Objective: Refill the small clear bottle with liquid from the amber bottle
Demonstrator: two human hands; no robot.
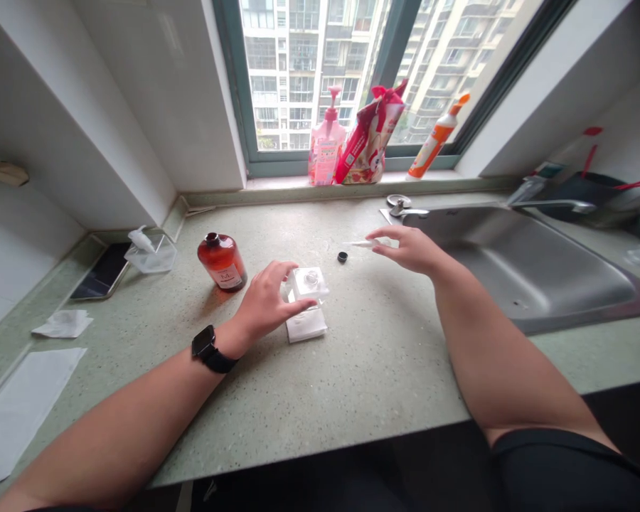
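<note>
On the speckled counter (384,370), head view: left hand (267,300) clasped about a squarish clear container (310,281), white folded pad (306,327) just on its near side. Right hand (409,249), near the sink (544,267), pinches a slim whitish piece (358,244) between thumb and fingers. Black cap (342,257) lies between both hands; red-brown bottle (222,264) stands open-necked beyond the left.

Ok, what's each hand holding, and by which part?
Left hand: clear container, gripped around its sides. Right hand: slim white piece, pinched at the end opposite its thin tip.
</note>
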